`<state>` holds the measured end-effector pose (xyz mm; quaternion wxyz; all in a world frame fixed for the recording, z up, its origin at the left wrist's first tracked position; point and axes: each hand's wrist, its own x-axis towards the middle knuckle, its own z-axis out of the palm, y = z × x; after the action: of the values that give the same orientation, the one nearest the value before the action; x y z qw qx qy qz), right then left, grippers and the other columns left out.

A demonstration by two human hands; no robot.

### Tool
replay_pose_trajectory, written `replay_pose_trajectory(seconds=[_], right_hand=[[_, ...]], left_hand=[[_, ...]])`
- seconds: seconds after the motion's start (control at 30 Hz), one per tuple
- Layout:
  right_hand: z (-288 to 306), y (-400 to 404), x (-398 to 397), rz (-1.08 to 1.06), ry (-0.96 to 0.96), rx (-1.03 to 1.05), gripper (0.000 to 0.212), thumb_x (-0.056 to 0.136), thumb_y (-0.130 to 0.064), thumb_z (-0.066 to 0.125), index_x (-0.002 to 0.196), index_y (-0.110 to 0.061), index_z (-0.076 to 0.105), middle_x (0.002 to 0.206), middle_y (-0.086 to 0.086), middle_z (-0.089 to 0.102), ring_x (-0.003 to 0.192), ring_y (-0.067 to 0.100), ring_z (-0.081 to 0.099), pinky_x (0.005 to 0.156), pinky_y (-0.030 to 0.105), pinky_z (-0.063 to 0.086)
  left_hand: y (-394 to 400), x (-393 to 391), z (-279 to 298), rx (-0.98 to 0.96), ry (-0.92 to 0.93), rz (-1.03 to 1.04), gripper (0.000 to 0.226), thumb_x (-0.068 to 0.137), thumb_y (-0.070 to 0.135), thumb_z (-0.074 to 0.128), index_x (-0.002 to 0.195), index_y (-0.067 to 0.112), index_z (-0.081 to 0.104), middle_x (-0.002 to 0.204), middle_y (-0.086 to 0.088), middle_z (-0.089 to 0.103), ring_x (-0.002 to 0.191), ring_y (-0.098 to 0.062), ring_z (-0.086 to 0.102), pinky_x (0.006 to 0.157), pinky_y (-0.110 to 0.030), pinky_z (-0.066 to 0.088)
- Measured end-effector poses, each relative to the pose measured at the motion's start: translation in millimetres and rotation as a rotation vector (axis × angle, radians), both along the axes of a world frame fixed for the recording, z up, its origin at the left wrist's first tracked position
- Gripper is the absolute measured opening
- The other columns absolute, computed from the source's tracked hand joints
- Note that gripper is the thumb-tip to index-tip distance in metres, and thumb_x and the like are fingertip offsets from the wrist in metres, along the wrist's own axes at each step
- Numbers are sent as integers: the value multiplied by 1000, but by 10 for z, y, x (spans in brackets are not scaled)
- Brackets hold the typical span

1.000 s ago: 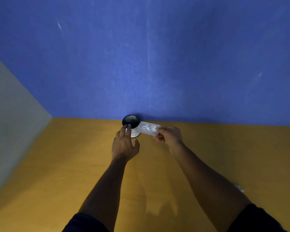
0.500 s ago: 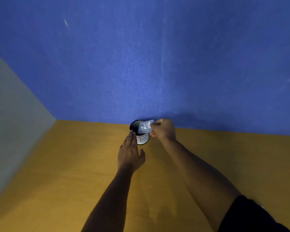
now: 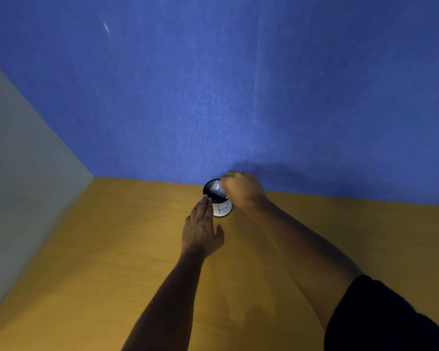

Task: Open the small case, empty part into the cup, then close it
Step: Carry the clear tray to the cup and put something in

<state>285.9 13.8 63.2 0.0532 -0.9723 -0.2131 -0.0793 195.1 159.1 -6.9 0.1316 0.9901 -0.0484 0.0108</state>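
Yellow table [image 3: 112, 262]: right hand [image 3: 242, 191] hides case [image 3: 216, 190] over cup [image 3: 222, 207].

Yellow-orange tabletop [image 3: 112, 262] abuts a blue wall. One white cup [image 3: 222, 208], dark-rimmed and marked "B", stands upright at the 12 o'clock edge.

One hand-drawn mark only: a dark capital "B" on the white side of the cup [image 3: 222, 208], turned toward the camera, near the far edge of the tabletop [image 3: 112, 249] by the blue wall [image 3: 213, 84]. Small pale specks on the cup's dark band, not readable. No other writing readable.
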Motion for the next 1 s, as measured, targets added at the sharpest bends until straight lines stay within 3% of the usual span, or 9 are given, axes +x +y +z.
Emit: replay_pose_trajectory(seconds=[0.17, 0.3, 0.43, 0.63, 0.8, 0.87, 1.0], right_hand=[[30, -5, 14, 93, 9, -99, 23, 88, -14, 64, 111, -11, 68, 110, 7, 66, 94, 29, 68, 68, 36, 50], [50, -54, -25, 135, -74, -98, 22, 90, -15, 63, 111, -10, 68, 110, 8, 66, 97, 29, 66, 64, 34, 44], [-16, -128, -115, 234, -138, -145, 23, 94, -18, 59, 114, -13, 69, 116, 6, 66, 105, 28, 65, 75, 37, 52], [17, -166, -147, 221, -175, -110, 19, 92, -20, 62, 108, -15, 71, 108, 4, 68, 97, 27, 68, 70, 36, 51], [-5, -119, -186, 227, -105, -171, 28, 99, -28, 54, 123, -17, 65, 124, 4, 63, 111, 26, 63, 81, 38, 52], [23, -110, -228, 212, -139, -154, 26, 97, -28, 58, 119, -17, 68, 121, 3, 65, 108, 24, 65, 78, 36, 53], [81, -150, -356, 244, -282, -181, 12, 77, -30, 77, 88, -25, 78, 92, -6, 74, 79, 15, 72, 58, 27, 56]], left_hand=[[1, 5, 24, 10, 2, -4, 82, 94, 38, 52, 162, 9, 16, 171, -6, 17, 157, -22, 22, 123, -40, 35], [-1, 20, 27, 17, 21, 0, 83, 93, 39, 51, 162, 11, 14, 171, -5, 15, 157, -22, 21, 123, -40, 34], [-7, 28, 44, 22, 42, 0, 84, 93, 39, 52, 162, 12, 12, 172, -5, 12, 157, -22, 19, 123, -41, 34], [-6, 22, 83, 40, 70, 0, 87, 92, 39, 54, 162, 12, 9, 172, -4, 10, 158, -23, 16, 123, -43, 35], [-26, 7, 109, 27, 92, 2, 90, 91, 39, 57, 162, 13, 9, 173, -3, 7, 159, -23, 14, 123, -44, 35], [-25, 16, 112, 28, 91, 3, 90, 91, 38, 57, 162, 13, 9, 173, -4, 8, 159, -23, 15, 124, -44, 35], [-7, -9, 136, 5, 105, 13, 94, 89, 39, 59, 162, 14, 6, 173, -3, 6, 158, -23, 16, 122, -43, 34]])
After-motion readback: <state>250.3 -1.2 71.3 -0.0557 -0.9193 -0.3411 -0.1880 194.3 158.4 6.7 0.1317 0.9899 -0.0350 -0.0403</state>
